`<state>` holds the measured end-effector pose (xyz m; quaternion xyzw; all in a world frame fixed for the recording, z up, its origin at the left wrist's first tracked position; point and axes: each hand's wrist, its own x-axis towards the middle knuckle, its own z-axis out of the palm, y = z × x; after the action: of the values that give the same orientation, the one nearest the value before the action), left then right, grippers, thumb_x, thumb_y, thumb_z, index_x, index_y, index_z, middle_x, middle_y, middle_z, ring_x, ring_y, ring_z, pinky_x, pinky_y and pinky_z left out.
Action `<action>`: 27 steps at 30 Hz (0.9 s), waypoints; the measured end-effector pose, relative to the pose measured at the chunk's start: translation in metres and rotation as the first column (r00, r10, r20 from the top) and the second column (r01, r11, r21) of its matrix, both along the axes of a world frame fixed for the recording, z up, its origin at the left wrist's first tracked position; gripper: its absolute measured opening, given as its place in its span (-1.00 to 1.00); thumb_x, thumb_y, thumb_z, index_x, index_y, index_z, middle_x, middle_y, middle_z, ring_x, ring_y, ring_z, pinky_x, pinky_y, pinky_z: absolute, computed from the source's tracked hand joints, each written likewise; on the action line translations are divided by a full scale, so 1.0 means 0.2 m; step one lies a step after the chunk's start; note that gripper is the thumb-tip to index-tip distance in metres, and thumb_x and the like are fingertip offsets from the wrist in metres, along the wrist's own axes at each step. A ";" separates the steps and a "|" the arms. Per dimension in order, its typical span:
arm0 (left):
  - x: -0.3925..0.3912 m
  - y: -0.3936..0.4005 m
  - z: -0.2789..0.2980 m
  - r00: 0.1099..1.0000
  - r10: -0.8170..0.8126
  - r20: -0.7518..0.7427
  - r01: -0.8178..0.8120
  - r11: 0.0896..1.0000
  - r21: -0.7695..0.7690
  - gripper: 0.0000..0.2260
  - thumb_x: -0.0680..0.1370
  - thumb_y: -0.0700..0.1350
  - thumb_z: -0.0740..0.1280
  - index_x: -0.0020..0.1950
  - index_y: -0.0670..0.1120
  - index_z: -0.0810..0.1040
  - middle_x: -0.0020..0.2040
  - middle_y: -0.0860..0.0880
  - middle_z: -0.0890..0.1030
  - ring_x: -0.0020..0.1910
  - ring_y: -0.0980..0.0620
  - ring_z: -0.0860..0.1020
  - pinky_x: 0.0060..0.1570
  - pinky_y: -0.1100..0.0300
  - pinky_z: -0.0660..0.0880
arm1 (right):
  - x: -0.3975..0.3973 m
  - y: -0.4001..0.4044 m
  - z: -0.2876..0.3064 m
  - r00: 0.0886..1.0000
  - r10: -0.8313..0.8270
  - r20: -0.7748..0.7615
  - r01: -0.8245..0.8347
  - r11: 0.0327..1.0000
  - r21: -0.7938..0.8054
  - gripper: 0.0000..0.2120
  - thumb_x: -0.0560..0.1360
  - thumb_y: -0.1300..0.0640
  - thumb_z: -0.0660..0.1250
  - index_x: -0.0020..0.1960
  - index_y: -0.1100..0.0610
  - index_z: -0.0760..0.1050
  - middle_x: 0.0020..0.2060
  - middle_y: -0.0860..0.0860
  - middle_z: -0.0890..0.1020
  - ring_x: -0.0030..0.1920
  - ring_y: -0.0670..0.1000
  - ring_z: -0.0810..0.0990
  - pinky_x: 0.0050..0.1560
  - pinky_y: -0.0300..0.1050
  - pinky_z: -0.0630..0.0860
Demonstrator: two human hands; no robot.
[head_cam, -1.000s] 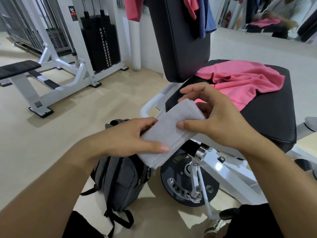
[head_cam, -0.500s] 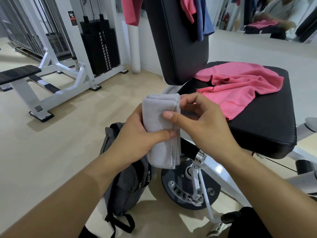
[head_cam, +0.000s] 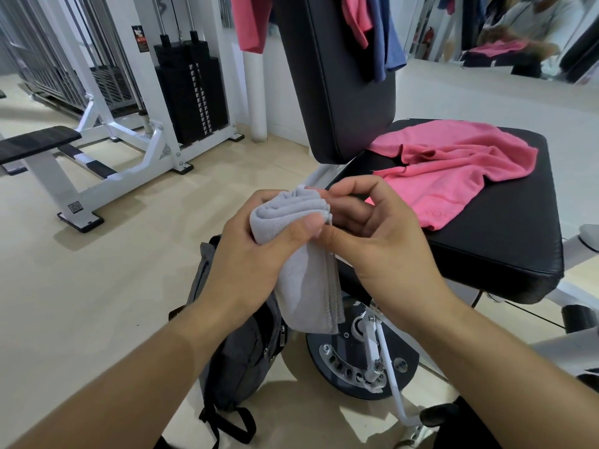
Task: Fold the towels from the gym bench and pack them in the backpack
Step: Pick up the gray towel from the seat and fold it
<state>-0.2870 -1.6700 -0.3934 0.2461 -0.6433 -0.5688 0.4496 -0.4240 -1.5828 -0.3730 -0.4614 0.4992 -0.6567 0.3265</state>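
Observation:
A folded grey towel (head_cam: pixel 304 286) hangs upright in the air in front of the bench seat (head_cam: pixel 505 241). My left hand (head_cam: pixel 256 254) grips its upper part, thumb across the front. My right hand (head_cam: pixel 372 234) is right beside it, thumb against the towel's edge and fingers curled behind the top fold. A crumpled pink towel (head_cam: pixel 453 170) lies on the black seat. Below my hands, the dark grey backpack (head_cam: pixel 240 351) stands on the floor, partly hidden by my left forearm. More pink and blue cloths (head_cam: pixel 372 30) hang over the upright backrest (head_cam: pixel 337 92).
The bench's white frame and black round pivot plate (head_cam: pixel 359 364) sit right of the backpack. A white cable machine with a weight stack (head_cam: pixel 191 92) and a flat bench (head_cam: pixel 35 147) stand at the left. A mirror (head_cam: pixel 518 34) is at the far right.
The grey towel has turned from lying slanted across my hands to hanging upright with its folded end on top. My left hand has closed tighter around it; the right thumb moved to its edge.

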 end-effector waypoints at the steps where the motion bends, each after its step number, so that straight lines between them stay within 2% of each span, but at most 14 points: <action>1: 0.00 0.00 0.00 1.000 0.007 0.000 -0.007 1.000 -0.003 -0.59 0.37 0.12 0.49 0.13 -0.06 0.65 0.05 0.10 0.74 0.10 0.15 0.69 0.04 0.33 0.56 | 0.00 0.00 0.00 1.000 -0.004 0.009 0.004 1.000 0.003 -0.58 0.39 0.31 0.53 0.16 0.19 0.44 0.10 0.08 0.73 0.14 0.02 0.71 0.18 -0.06 0.62; 5: 0.00 0.01 0.01 0.999 0.038 -0.035 -0.038 0.999 0.018 -0.73 0.40 0.03 0.58 0.03 -0.03 0.71 0.01 0.04 0.76 0.09 0.09 0.70 0.07 0.25 0.59 | -0.03 -0.02 -0.03 0.994 -0.026 -0.102 0.038 0.993 0.112 -0.40 0.38 0.22 0.60 0.34 0.07 0.45 0.23 0.00 0.66 0.25 -0.03 0.64 0.31 0.03 0.55; 8: 0.00 0.02 0.04 0.990 0.086 -0.107 -0.070 0.986 0.149 -0.77 0.30 0.01 0.56 -0.10 -0.03 0.72 -0.09 -0.01 0.76 -0.03 0.02 0.73 -0.06 0.17 0.63 | -0.03 -0.02 -0.06 0.967 0.126 -0.221 -0.067 0.965 0.254 -0.18 0.40 0.07 0.60 0.54 0.00 0.27 0.30 -0.07 0.62 0.32 -0.09 0.58 0.41 0.05 0.45; 11: -0.01 0.02 0.07 0.973 0.154 -0.171 -0.106 0.960 0.260 -0.65 0.25 0.05 0.57 -0.09 -0.12 0.68 -0.12 -0.08 0.73 -0.08 -0.05 0.72 -0.10 0.07 0.66 | 0.01 -0.01 -0.08 0.890 0.216 -0.402 -0.066 0.933 0.354 -0.02 0.35 -0.17 0.57 0.61 -0.16 0.10 0.36 -0.18 0.54 0.35 -0.16 0.53 0.36 0.01 0.50; 14: 0.00 0.00 0.08 0.957 0.220 -0.190 -0.151 0.935 0.322 -0.53 0.23 0.16 0.55 -0.05 -0.15 0.64 -0.19 -0.04 0.70 -0.14 0.01 0.71 -0.14 0.11 0.65 | 0.04 0.00 -0.08 0.831 0.199 -0.520 -0.002 0.935 0.355 -0.07 0.41 -0.28 0.45 0.63 -0.18 0.04 0.43 -0.22 0.46 0.41 -0.19 0.44 0.40 -0.03 0.44; 17: 0.01 -0.05 0.06 0.965 0.211 -0.154 -0.127 0.895 0.428 -0.37 0.26 0.21 0.58 0.13 -0.20 0.61 -0.07 -0.10 0.71 -0.06 -0.04 0.71 -0.11 0.07 0.66 | 0.05 0.00 -0.07 0.779 0.113 -0.616 0.093 0.952 0.292 -0.29 0.59 -0.15 0.34 0.64 -0.08 0.12 0.40 -0.18 0.48 0.40 -0.21 0.42 0.43 -0.11 0.38; 18: 0.03 -0.09 0.06 0.974 0.198 -0.113 -0.135 0.901 0.412 -0.34 0.26 0.22 0.62 0.18 -0.17 0.59 -0.02 -0.09 0.71 -0.04 -0.03 0.71 -0.11 0.08 0.65 | 0.04 0.00 -0.06 0.765 0.100 -0.636 0.102 0.956 0.273 -0.37 0.62 -0.11 0.30 0.63 -0.07 0.17 0.32 -0.17 0.53 0.33 -0.20 0.47 0.37 -0.12 0.42; 20: 0.06 -0.15 0.05 0.987 0.155 0.029 -0.157 0.946 0.285 -0.35 0.22 0.30 0.60 0.17 -0.02 0.60 -0.02 0.02 0.71 -0.07 0.09 0.70 -0.11 0.13 0.61 | 0.02 -0.01 -0.06 0.730 0.108 -0.675 0.117 0.953 0.278 -0.43 0.64 -0.09 0.27 0.61 -0.08 0.22 0.10 -0.22 0.56 0.14 -0.23 0.51 0.19 -0.20 0.45; 23: 0.09 -0.16 0.06 0.950 0.159 0.268 -0.161 0.987 -0.014 -0.47 0.28 0.42 0.47 0.03 0.06 0.67 -0.13 0.14 0.70 -0.20 0.28 0.64 -0.20 0.38 0.52 | 0.00 -0.02 -0.06 0.598 0.158 -0.786 0.136 0.946 0.294 -0.43 0.64 -0.13 0.24 0.61 -0.09 0.22 -0.12 -0.33 0.42 -0.03 -0.25 0.40 0.02 -0.30 0.32; 24: 0.09 -0.14 0.05 0.936 0.205 0.288 -0.190 0.978 -0.081 -0.52 0.30 0.40 0.42 -0.06 0.03 0.68 -0.21 0.16 0.69 -0.27 0.28 0.61 -0.28 0.43 0.48 | 0.00 -0.02 -0.07 0.583 0.180 -0.792 0.126 0.943 0.307 -0.43 0.64 -0.15 0.23 0.61 -0.09 0.22 -0.13 -0.33 0.40 -0.03 -0.25 0.39 0.02 -0.30 0.30; 27: 0.07 -0.12 0.04 0.916 0.309 0.254 -0.283 0.950 -0.135 -0.57 0.36 0.34 0.35 -0.30 -0.04 0.58 -0.45 0.14 0.54 -0.46 0.23 0.45 -0.42 0.43 0.37 | 0.01 -0.01 -0.06 0.622 0.203 -0.757 0.104 0.936 0.336 -0.39 0.60 -0.26 0.17 0.60 -0.10 0.24 -0.12 -0.30 0.44 -0.03 -0.24 0.44 0.01 -0.29 0.34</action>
<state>-0.2721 -1.6934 -0.3849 0.3945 -0.6806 -0.4234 0.4493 -0.4212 -1.5858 -0.3853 -0.6489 0.6855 -0.2822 0.1715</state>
